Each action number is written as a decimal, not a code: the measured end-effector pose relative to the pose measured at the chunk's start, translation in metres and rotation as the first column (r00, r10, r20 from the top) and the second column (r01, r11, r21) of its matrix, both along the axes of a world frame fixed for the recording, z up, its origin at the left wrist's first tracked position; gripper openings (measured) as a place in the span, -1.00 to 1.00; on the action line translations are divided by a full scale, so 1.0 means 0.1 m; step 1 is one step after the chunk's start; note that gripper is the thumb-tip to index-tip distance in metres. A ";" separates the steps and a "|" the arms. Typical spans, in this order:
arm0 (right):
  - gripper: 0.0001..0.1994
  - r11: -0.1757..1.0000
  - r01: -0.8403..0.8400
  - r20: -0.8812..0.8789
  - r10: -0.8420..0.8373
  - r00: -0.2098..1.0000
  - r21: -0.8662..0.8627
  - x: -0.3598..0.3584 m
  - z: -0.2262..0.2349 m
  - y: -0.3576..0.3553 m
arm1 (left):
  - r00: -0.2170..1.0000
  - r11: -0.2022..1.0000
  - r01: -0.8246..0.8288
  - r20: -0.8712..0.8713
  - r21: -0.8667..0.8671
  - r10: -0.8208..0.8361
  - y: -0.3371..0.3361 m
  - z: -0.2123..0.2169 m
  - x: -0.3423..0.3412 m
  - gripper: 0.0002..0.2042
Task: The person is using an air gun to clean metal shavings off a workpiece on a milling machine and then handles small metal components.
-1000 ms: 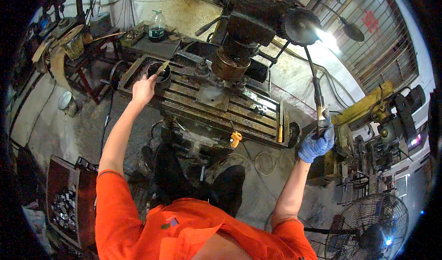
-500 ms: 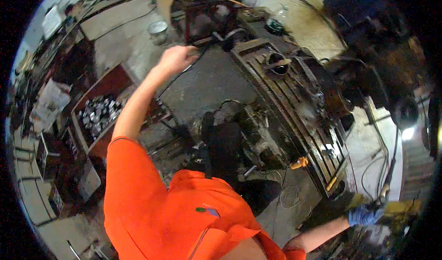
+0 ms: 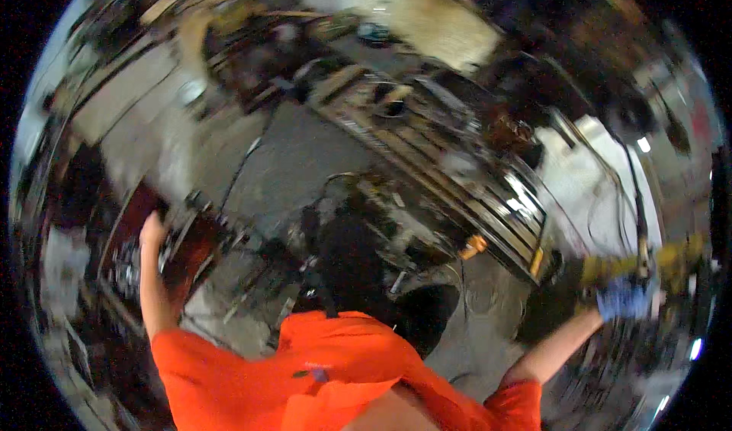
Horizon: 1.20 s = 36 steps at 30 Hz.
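Note:
My bare left hand (image 3: pixel 152 231) is at the left, over a reddish-brown box (image 3: pixel 192 259) with shiny metal pieces (image 3: pixel 131 273) in it. Motion smears its fingers, so whether it holds or touches anything is unclear. At the far right, my right hand (image 3: pixel 625 299) wears a blue glove. Its fingers look closed round the lower end of a dark rod-like piece (image 3: pixel 643 236) with a cable running up from it; the grip itself is blurred.
A long slotted metal machine table (image 3: pixel 442 168) runs diagonally across the middle, with a dark round pot (image 3: pixel 393 103) on it. An orange knob (image 3: pixel 474 246) and a yellow handle (image 3: pixel 537 262) are at its near end. A pale bucket (image 3: pixel 192 91) stands on the floor at far left.
My left hand has swung left and nearer, from above the open floor to the box of metal pieces. The view has turned. My gloved right hand stays at the rod's lower end.

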State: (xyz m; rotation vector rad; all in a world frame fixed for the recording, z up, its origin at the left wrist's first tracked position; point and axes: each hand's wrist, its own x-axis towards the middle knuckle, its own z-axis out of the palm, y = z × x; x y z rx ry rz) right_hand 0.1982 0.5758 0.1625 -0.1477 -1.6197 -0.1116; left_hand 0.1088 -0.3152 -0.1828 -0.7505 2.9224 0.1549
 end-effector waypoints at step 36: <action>-0.68 0.103 -0.946 0.631 0.766 -0.122 -0.307 -0.71 -0.35 -3.13 | 0.833 0.509 0.546 -0.500 0.665 -0.239 3.41 0.56 -1.46 -0.71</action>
